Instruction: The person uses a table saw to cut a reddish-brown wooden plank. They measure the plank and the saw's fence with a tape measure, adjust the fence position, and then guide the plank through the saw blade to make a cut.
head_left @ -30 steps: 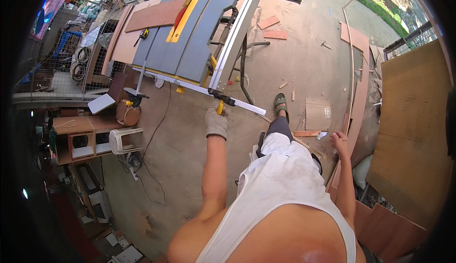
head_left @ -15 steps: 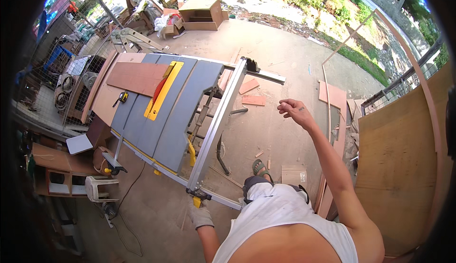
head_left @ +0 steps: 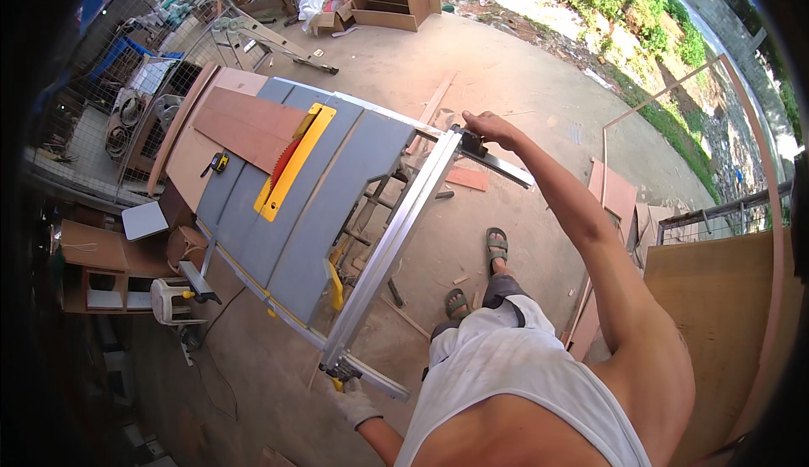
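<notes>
In the head view, the table saw (head_left: 362,163) is your landmark. The rip fence (head_left: 394,248) spans the front and rear rails beyond the right edge of its grey top. Your gloved left hand (head_left: 352,401) is at the fence's clamp end, by the saw's near right corner; shadow hides the fingers, so I cannot tell whether they close on the yellow lever. Your bare right hand (head_left: 493,128) reaches the black end fitting (head_left: 468,142) at the saw's far right corner; its thumb side shows, but I cannot tell how firmly it grips.

Left of the saw's middle, a reddish plank (head_left: 244,126) reaches the red blade (head_left: 281,169) in its yellow insert (head_left: 271,204), with a tape measure (head_left: 219,163) beside the plank.

If you push one end harder than the other, the fence could rack and jam on its rails. Bare fingertips could get pinched between fitting and rail. I cannot tell whether the blade is powered; if it turns, the loose plank could be thrown.
</notes>
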The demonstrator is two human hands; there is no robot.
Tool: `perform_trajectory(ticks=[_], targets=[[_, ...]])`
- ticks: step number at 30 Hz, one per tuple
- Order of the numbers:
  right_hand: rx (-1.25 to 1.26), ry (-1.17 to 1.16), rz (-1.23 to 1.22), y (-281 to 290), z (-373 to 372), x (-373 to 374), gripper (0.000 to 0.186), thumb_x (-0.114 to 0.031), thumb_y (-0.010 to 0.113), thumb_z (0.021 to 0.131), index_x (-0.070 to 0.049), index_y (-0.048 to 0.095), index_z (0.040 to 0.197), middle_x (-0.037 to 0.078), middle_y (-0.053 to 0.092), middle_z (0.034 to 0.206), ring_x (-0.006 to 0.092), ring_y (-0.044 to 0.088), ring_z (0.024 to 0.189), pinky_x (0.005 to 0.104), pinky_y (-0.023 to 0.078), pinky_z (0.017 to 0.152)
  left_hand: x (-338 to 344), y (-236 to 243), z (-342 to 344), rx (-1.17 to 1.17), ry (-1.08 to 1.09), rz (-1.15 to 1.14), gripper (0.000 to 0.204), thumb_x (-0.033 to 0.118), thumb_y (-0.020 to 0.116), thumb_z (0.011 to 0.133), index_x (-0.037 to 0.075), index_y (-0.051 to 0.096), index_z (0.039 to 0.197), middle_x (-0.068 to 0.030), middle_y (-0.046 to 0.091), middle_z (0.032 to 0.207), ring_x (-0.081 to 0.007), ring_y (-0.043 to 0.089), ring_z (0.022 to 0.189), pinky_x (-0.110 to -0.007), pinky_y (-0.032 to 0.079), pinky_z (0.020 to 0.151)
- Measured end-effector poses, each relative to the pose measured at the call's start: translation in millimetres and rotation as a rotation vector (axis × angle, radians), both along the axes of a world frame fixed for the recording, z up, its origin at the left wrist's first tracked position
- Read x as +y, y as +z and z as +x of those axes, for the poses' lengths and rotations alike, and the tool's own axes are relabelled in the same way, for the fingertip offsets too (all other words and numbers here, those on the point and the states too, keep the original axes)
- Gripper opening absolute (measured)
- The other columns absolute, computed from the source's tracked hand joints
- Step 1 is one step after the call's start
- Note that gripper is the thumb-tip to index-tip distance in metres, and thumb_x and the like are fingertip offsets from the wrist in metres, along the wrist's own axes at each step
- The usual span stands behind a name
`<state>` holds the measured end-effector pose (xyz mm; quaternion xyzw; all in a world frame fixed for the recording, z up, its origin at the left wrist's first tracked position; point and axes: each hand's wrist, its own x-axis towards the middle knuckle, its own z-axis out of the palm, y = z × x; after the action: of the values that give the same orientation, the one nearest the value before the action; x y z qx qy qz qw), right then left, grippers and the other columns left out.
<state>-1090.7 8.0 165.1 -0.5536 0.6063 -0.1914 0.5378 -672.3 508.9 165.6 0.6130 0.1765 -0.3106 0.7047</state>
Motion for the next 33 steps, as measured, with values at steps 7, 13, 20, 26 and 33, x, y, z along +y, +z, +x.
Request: perform_trajectory(ticks=[7,13,20,26,33], targets=[[-0.09,0.344,-0.012,17.0,3.9,-27.2,0.061,-0.052,0.044,0.094,0.003,0.065,0.105,0.011,0.07,0.092,0.0192,0.063,0.088,0.0316,0.049,0.079,-7.7,1.7,-1.9,-0.164,0.146,0.123,0.054,0.049,0.058,0.088,0.007,0.053,0.122,-0.0109,0.057,0.12,-0.025,0.054,0.11,-0.042,0.041,0.094],[-0.225,0.462,0.03,31.7,-11.6,-26.4,0.039,-0.034,0.047,0.095,-0.001,0.065,0.105,0.013,0.069,0.096,0.0224,0.064,0.087,0.0326,0.048,0.08,-41.7,23.3,-19.1,-0.163,0.065,0.461,0.066,0.066,0.041,0.087,0.015,0.051,0.13,-0.005,0.056,0.128,-0.0264,0.051,0.117,-0.052,0.032,0.098],[-0.085,0.392,0.013,-6.5,-21.4,-11.3,0.034,-0.027,0.047,0.093,0.0,0.064,0.102,0.022,0.066,0.092,0.0325,0.064,0.088,0.0404,0.047,0.079,-94.7,54.2,-57.6,-0.188,0.174,0.574,0.064,0.062,0.036,0.09,0.014,0.052,0.129,-0.007,0.056,0.129,-0.0276,0.052,0.118,-0.05,0.033,0.1],[-0.155,0.202,0.063,-3.7,-18.1,-1.3,0.033,-0.025,0.047,0.093,0.0,0.063,0.106,0.023,0.066,0.094,0.0344,0.063,0.088,0.0402,0.048,0.081,-96.8,57.5,-50.0,-0.142,0.103,0.524,0.061,0.059,0.037,0.092,0.011,0.051,0.128,-0.0084,0.054,0.13,-0.0313,0.049,0.119,-0.056,0.035,0.098],[-0.365,0.339,0.433,54.9,-59.5,-40.2,0.036,-0.026,0.048,0.098,0.002,0.058,0.118,0.013,0.066,0.101,0.0173,0.063,0.089,0.0303,0.051,0.075,-38.2,36.7,-7.1,-0.115,0.132,0.497,0.054,0.058,0.039,0.093,0.015,0.056,0.121,-0.0089,0.06,0.119,-0.0293,0.053,0.11,-0.057,0.036,0.09]])
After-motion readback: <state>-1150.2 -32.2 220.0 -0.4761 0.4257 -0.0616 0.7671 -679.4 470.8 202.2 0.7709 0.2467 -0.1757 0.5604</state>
